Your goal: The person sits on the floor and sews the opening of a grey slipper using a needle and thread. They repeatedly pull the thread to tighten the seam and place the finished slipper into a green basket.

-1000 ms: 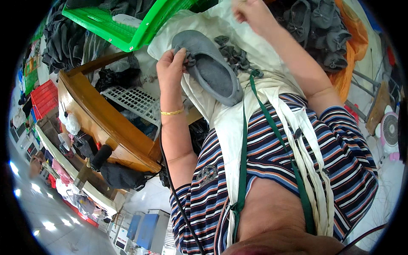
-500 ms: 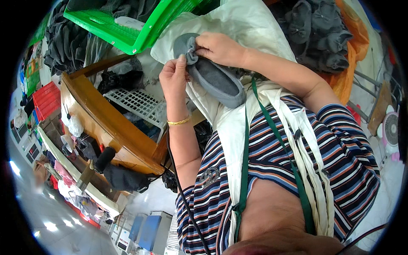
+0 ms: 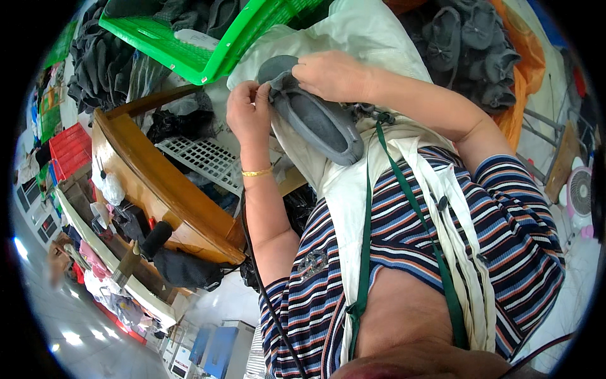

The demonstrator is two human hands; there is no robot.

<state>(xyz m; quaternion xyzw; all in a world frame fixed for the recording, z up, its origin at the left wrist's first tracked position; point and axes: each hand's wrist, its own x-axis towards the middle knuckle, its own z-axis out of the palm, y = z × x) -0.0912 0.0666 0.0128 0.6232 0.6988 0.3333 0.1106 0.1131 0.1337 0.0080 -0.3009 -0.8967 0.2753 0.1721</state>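
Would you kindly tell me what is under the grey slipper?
Pale cloth shows around the grey slipper, with a few dark pieces just to its right. The slipper covers whatever lies directly beneath.

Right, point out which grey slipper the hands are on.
The grey slipper over the white cloth, with left hand and right hand at its front; the slippers heaped at upper right lie untouched.
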